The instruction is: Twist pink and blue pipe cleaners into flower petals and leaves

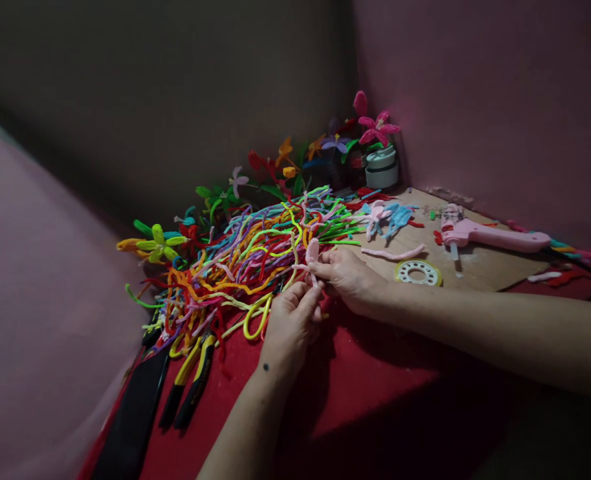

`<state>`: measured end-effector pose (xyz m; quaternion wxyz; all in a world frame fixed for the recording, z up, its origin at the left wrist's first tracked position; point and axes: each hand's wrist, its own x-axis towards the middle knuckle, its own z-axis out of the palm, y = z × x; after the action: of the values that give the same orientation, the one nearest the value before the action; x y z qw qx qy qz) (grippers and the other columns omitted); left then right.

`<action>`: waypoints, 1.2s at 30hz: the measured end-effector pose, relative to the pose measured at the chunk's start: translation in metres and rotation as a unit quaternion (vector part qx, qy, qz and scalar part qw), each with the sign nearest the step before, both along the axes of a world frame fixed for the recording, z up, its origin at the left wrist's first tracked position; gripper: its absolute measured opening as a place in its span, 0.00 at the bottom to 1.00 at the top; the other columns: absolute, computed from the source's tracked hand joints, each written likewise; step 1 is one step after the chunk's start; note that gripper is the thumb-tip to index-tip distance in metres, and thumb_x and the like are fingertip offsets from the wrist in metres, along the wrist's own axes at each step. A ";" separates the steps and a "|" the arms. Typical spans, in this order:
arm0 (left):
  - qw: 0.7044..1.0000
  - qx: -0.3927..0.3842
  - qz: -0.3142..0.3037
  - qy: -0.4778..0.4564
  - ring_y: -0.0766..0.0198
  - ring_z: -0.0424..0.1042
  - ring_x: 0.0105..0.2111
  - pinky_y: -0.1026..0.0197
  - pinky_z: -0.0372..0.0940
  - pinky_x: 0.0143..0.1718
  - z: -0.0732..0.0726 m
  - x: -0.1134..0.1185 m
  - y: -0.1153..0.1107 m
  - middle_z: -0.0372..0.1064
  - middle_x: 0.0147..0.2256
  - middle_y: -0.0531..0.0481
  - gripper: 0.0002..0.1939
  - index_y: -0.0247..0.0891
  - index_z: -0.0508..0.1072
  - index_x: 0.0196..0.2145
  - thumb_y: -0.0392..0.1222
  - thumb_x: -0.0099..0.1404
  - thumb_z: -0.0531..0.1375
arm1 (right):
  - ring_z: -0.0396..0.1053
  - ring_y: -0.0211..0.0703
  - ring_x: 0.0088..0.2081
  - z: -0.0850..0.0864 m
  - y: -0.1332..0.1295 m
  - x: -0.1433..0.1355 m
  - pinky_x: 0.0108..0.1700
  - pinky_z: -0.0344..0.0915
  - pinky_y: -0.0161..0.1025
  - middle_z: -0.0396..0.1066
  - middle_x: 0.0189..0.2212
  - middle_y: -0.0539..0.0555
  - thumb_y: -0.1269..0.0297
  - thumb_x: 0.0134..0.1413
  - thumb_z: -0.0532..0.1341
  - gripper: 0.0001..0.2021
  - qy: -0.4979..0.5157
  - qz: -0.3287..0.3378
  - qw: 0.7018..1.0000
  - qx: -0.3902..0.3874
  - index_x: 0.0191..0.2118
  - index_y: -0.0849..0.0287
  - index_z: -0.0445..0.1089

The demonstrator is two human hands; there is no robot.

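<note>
Between my two hands is a pale pink pipe cleaner [312, 251], bent into a narrow petal-like loop that stands up above the fingers. My left hand [293, 313] pinches its lower end. Fingers of my right hand [348, 277] close on it just below the loop. Right behind the hands spreads a big heap of multicoloured pipe cleaners [245, 253]. A straight pink pipe cleaner [394, 253] lies to the right of my right hand, beside a yellow tape roll [418, 273] with a white core.
On a wooden board [495, 270] rests a pink glue gun [500, 237]. Yellow-black pliers [190, 383] and a black flat object [130, 417] lie left on the red table [355, 393]. Pipe-cleaner flowers [378, 128] and a grey-white round container [381, 167] stand behind, near the walls.
</note>
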<state>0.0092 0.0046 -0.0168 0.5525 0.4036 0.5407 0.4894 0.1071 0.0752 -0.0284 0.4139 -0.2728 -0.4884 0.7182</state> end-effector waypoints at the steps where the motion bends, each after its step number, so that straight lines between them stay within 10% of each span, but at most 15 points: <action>1: 1.000 0.008 -0.010 -0.012 0.79 0.48 0.11 0.71 0.44 0.11 0.001 -0.002 -0.001 0.56 0.16 0.60 0.11 0.35 0.65 0.28 0.45 0.54 0.62 | 0.54 0.28 0.15 0.000 0.002 0.000 0.19 0.52 0.30 0.59 0.14 0.47 0.63 0.48 0.58 0.12 0.008 -0.010 1.000 -0.004 0.20 0.62 0.60; 36: 0.993 -0.055 -0.098 -0.028 0.72 0.58 0.11 0.68 0.58 0.07 0.006 -0.009 -0.010 0.62 0.17 0.57 0.10 0.36 0.64 0.32 0.40 0.53 0.60 | 0.52 0.28 0.18 0.002 0.009 0.003 0.21 0.48 0.31 0.58 0.16 0.45 0.63 0.49 0.57 0.11 -0.052 -0.109 0.990 0.073 0.21 0.62 0.60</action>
<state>-0.0002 -0.0051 -0.0111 0.6342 0.4097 0.5088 0.4136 0.1099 0.0845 -0.0261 0.4829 -0.3306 -0.5272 0.6161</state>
